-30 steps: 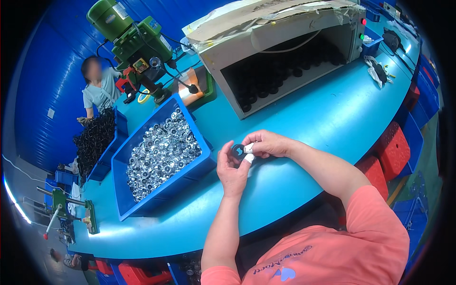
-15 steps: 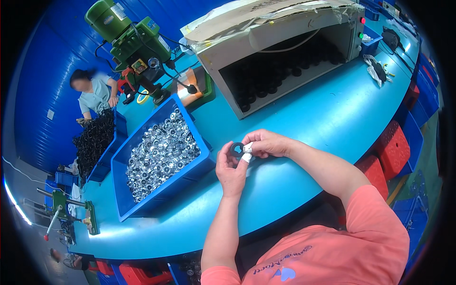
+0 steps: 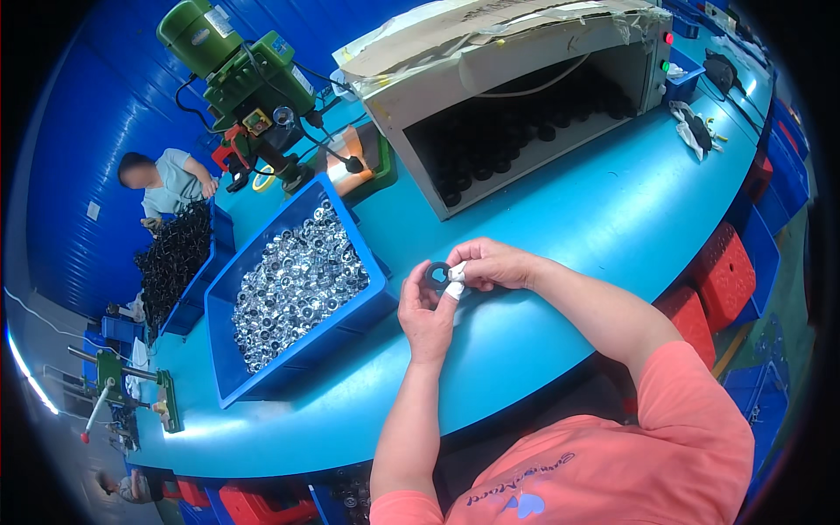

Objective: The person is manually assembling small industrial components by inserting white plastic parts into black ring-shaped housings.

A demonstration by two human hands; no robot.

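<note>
Fingers (image 3: 469, 251) either side, black ring (image 3: 431, 276) — held between

"How does the tabletop (image 3: 560, 227) look from your station?"
"I see smooth, glossy blue, streaked with glare."
"And the bin (image 3: 302, 378)?"
"Blue plastic, by its look; the small parts (image 3: 297, 293) inside gleam like polished metal."
"The dark ring (image 3: 431, 273)?"
"Fairly matt; I can't tell rubber from plastic. The finger wraps (image 3: 455, 290) look white and matt. Further off, I see torn, rough cardboard (image 3: 490, 33)."
</note>
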